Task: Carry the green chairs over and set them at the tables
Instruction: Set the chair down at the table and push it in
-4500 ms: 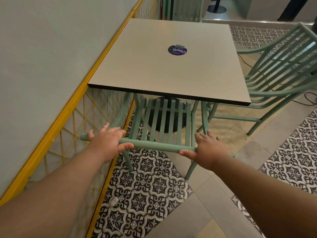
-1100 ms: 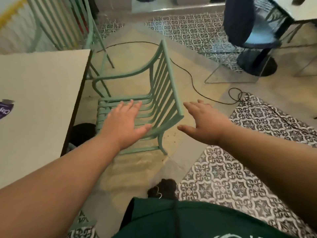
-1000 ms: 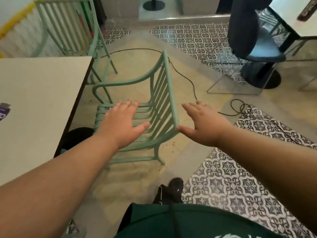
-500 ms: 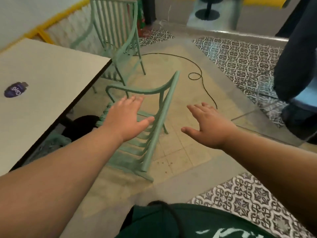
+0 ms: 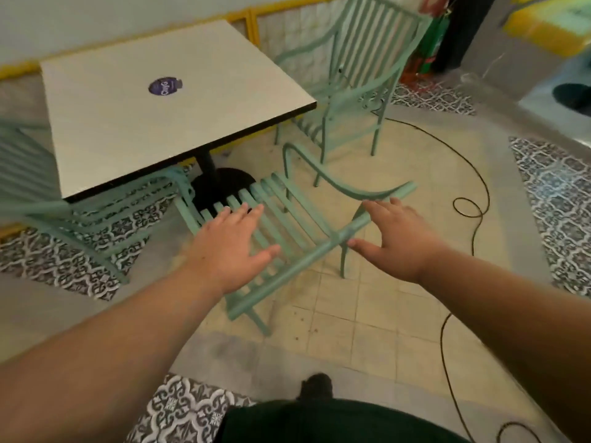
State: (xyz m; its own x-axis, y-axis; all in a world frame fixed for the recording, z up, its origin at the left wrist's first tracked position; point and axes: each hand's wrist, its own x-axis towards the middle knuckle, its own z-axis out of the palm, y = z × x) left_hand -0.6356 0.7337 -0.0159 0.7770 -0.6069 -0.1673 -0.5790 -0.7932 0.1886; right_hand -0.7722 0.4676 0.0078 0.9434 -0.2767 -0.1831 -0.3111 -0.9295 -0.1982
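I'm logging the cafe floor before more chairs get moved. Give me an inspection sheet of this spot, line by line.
Surface: white square table, purple sticker on top.
Job's things: three green chairs at the table: near chair, far chair, left chair partly under the tabletop.
Clutter: nothing seen.
Hands: left hand and right hand open, fingers spread over the near chair's top rail; contact unclear.
Cables: black cable looped on the floor, right of the chairs.
Surroundings: patterned tiles, wall with yellow trim.

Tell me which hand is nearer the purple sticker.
Left. The left hand is over the chair slats, on the sticker side; the right hand is past its top rail.
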